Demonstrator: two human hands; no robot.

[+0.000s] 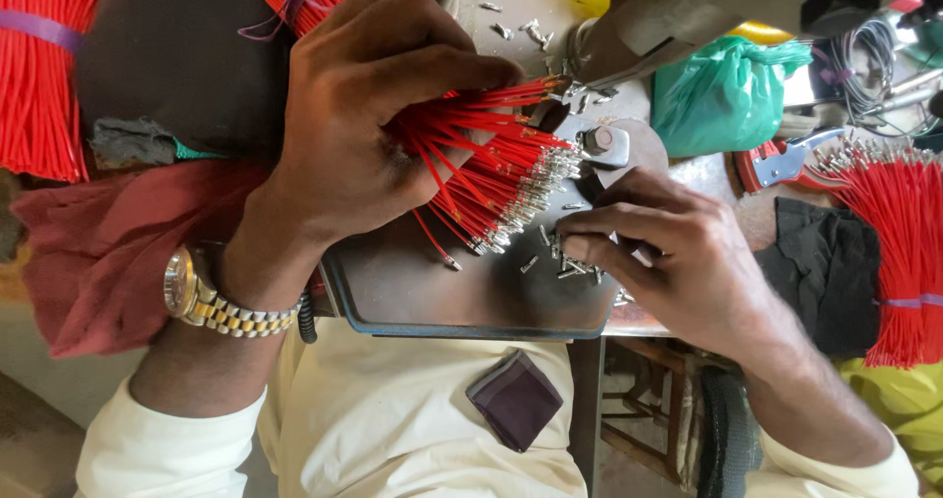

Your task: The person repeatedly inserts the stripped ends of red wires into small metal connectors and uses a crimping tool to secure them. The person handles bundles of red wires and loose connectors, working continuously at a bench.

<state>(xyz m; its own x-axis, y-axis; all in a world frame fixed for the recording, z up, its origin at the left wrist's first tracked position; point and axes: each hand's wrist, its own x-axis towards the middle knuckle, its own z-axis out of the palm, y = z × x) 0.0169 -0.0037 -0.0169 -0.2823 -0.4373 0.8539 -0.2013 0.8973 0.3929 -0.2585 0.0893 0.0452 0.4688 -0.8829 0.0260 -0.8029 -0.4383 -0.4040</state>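
My left hand point(368, 105) grips a fanned bundle of thin red wires point(491, 164) whose ends carry small silver metal terminals, pointing right and down over a dark metal tray point(432, 292). My right hand point(668, 252) rests at the tray's right edge, its fingertips pinching among several loose silver terminals point(565, 262) scattered there. A round metal press part with a bolt point(604, 144) sits just above my right hand. A gold and silver wristwatch point(211, 297) is on my left wrist.
More red wire bundles lie at the far left point(44, 66) and at the right point(894, 233), the right one with terminals fitted. A green plastic bag point(722, 90), a dark cloth point(825, 262), a maroon cloth point(108, 252) and grey cables point(864, 61) surround the tray.
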